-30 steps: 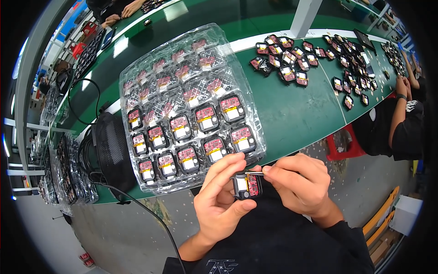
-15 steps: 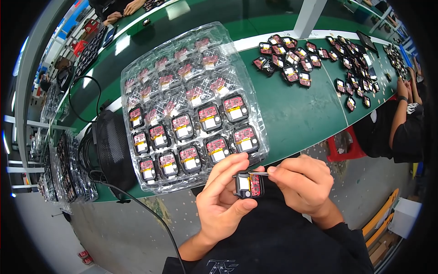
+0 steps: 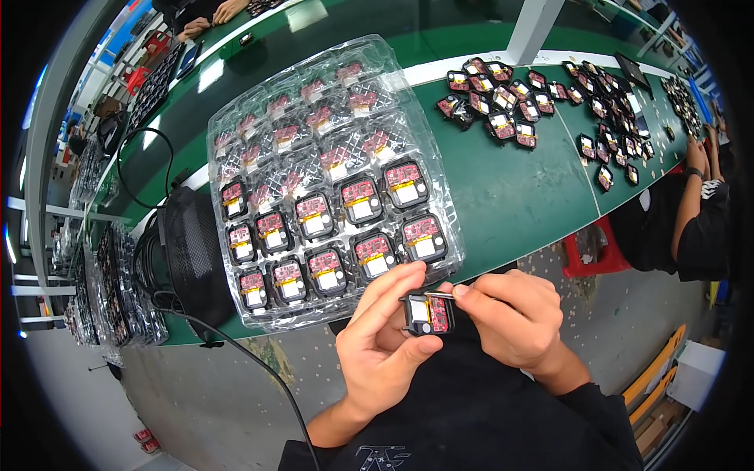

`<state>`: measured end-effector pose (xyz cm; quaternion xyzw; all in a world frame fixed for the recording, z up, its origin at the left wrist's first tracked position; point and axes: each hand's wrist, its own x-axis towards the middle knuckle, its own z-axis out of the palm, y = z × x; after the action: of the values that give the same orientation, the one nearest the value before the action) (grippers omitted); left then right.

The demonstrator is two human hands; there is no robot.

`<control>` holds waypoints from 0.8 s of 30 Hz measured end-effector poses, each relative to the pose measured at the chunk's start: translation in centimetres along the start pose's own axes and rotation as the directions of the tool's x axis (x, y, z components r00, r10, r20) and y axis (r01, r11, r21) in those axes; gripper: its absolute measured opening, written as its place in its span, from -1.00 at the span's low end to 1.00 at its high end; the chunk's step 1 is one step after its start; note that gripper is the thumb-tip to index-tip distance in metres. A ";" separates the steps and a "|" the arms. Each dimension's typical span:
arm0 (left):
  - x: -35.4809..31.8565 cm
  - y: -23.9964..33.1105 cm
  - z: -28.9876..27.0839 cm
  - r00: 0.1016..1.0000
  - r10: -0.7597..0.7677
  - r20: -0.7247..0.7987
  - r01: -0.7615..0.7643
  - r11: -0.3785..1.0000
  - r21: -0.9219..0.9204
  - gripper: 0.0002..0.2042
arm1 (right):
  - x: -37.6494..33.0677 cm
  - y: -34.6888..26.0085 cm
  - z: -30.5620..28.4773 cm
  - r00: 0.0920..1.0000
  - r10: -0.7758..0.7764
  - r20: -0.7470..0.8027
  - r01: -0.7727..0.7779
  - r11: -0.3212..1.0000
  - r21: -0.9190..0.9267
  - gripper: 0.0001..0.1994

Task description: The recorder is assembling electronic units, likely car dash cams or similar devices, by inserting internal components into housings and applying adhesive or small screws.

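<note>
My left hand (image 3: 378, 357) is closed around a small square black device casing (image 3: 438, 315), its open side up. Inside the casing show a red circuit board, a white block and a strip of yellow tape. A pair of thin metal tweezers (image 3: 442, 295) is pinched in my right hand (image 3: 514, 322), the tips over the casing's far edge. Whether they touch a part inside is too small to tell. Just beyond my left fingers lies a clear plastic blister tray (image 3: 449, 239), with rows of similar casings (image 3: 424, 235) in its near pockets.
More loose casings (image 3: 503, 98) are heaped on the green table (image 3: 510, 208) at far right. A black mesh bag (image 3: 196, 251) and a black cable (image 3: 259, 363) lie left of the tray. At right sits a co-worker (image 3: 667, 212) by a red stool (image 3: 593, 251). A metal post (image 3: 532, 31) rises behind.
My right hand has shifted slightly left with the tweezers, whose tips now reach over the casing at a changed angle. The casing in my left hand is tilted slightly differently.
</note>
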<state>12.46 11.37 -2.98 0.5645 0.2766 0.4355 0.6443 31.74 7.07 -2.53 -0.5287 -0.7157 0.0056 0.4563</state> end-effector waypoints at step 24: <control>10.4 5.2 -10.3 0.913 0.372 -0.167 0.073 0.253 0.965 -0.77 | -1.5 9.7 1.4 0.787 0.599 -0.150 -0.586 0.801 0.124 -0.84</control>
<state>7.29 25.38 1.27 0.7699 0.5398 0.3348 0.0619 38.18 10.90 -9.05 -0.7082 -0.4686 0.1256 0.5129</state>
